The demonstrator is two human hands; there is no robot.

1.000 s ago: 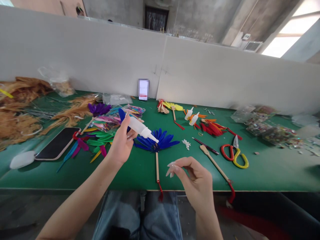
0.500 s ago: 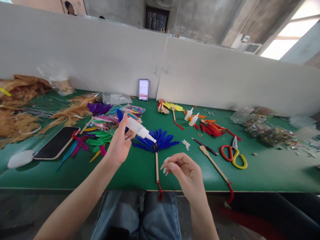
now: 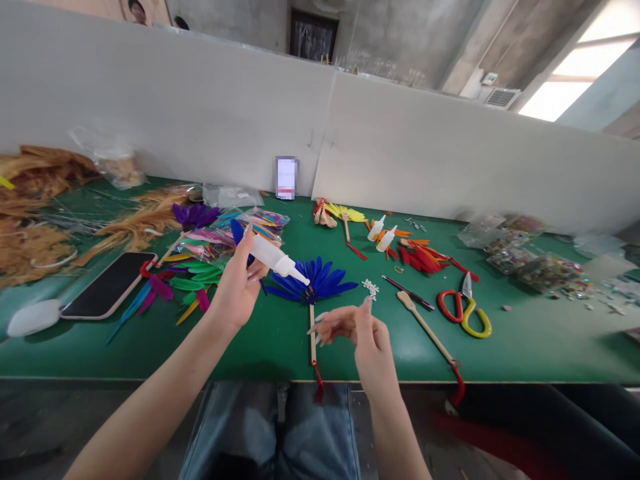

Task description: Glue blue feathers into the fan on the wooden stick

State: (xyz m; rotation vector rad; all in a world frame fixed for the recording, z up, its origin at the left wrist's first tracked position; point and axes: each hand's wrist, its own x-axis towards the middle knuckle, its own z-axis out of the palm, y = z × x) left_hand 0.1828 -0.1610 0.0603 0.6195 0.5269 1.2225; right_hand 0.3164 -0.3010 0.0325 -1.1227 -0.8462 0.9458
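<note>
My right hand (image 3: pixel 370 340) has moved left, to the slim pale wooden handle (image 3: pixel 313 350) of the royal-blue feather fan (image 3: pixel 325 283), and its thumb has spread away from the fingers; it is open, and I cannot tell whether it touches the handle. My left hand (image 3: pixel 237 287) grips a white plastic squeeze bottle (image 3: pixel 271 255), tilted nozzle-down so that, I judge, the tip aims at the base of the feathers. The fan lies on the smooth green surface (image 3: pixel 410 360), handle toward me, which seems to suit both hands. I cannot tell how full the bottle is. A clear plastic bag (image 3: pixel 203 247) at left holds multicoloured feathers; another clear plastic bag (image 3: pixel 550 270), far right, holds small multicoloured pieces. Small white bead-like pieces (image 3: pixel 371 289) lie loose beside the fan.
</note>
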